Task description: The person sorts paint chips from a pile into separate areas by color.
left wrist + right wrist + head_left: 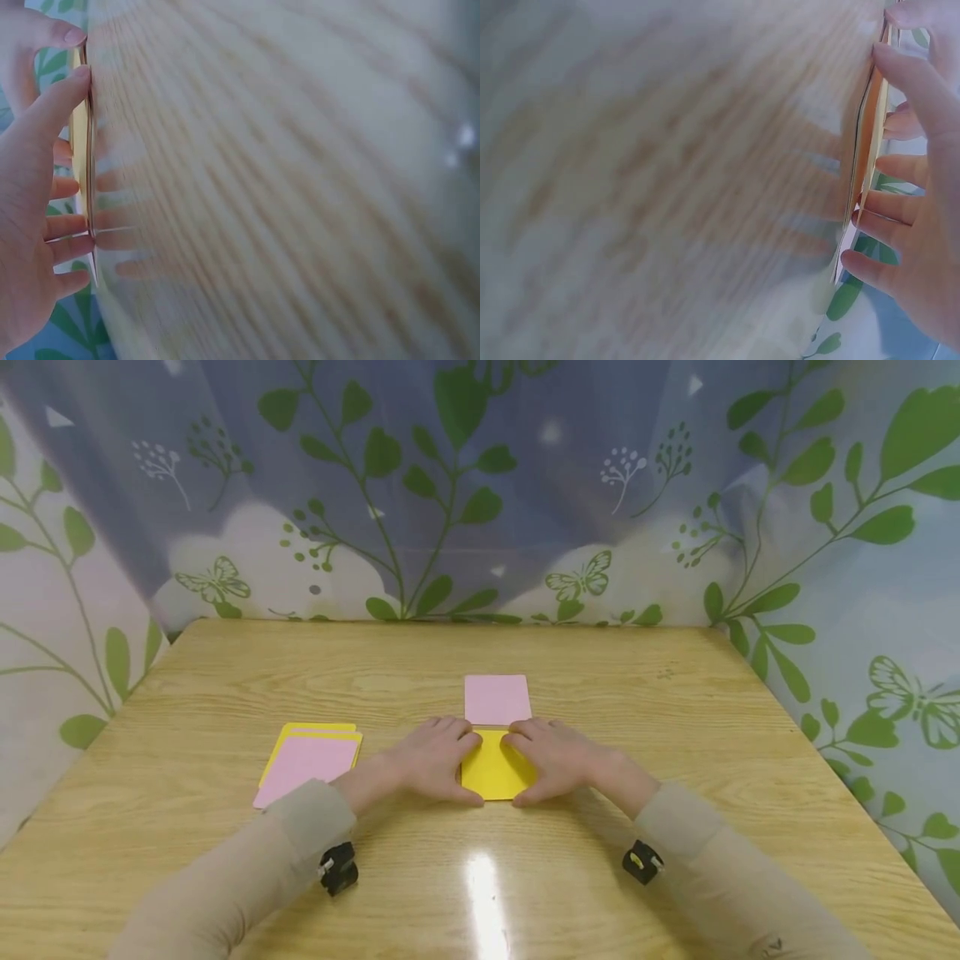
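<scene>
Leaf-and-butterfly printed curtains enclose a glossy wood-grain table (675, 735). From the head view, two hands lie flat on one yellow square card (491, 768) at the table's middle: the left hand (435, 760) on its left edge, the right hand (558, 758) on its right, fingers straight, pressing. One pink card (497, 698) touches its far edge. Farther left lies a stack (307, 760) of one pink card over two yellow ones.

Left wrist view: blurred grain, left hand's fingers (64, 225) along the thin card edge (81, 150).

Right wrist view: right hand's fingers (892, 214) likewise against the card edge (871, 135).
</scene>
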{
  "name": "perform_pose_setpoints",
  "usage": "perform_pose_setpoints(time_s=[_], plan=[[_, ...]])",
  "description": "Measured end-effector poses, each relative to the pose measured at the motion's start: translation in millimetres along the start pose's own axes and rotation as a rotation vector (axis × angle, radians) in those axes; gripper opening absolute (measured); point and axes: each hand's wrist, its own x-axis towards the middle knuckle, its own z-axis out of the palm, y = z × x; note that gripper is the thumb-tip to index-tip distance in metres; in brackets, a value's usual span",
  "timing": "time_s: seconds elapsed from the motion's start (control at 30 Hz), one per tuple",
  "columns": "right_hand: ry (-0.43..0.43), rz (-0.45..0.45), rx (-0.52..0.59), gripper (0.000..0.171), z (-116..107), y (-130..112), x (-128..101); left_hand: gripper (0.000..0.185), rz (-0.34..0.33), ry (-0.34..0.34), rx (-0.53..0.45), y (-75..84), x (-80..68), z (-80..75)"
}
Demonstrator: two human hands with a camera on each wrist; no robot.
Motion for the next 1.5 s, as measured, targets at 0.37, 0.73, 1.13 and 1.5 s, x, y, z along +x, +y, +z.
perform_pose_setpoints(time_s=[0.37,0.73,1.13,1.5], plan=[[-0.025,-0.010,0.045,0.082,0.6,-6.9,9.3,0.082,-0.020,-0.032,-0.047,-4.3,-11.1,1.6],[0.018,-0.048,-0.016,0.084,-2.6,-10.4,20.5,0.091,-0.071,-0.021,-0.051,-10.2,-21.0,0.8],[0.129,-0.109,-0.068,0.077,-24.7,-42.3,60.9,0.077,-0.122,0.105,0.057,-51.4,-69.4,-19.2],[0.142,-0.131,-0.131,0.076,-26.7,-81.3,101.7,0.077,-0.195,0.140,0.084,-81.1,-128.8,-23.7]])
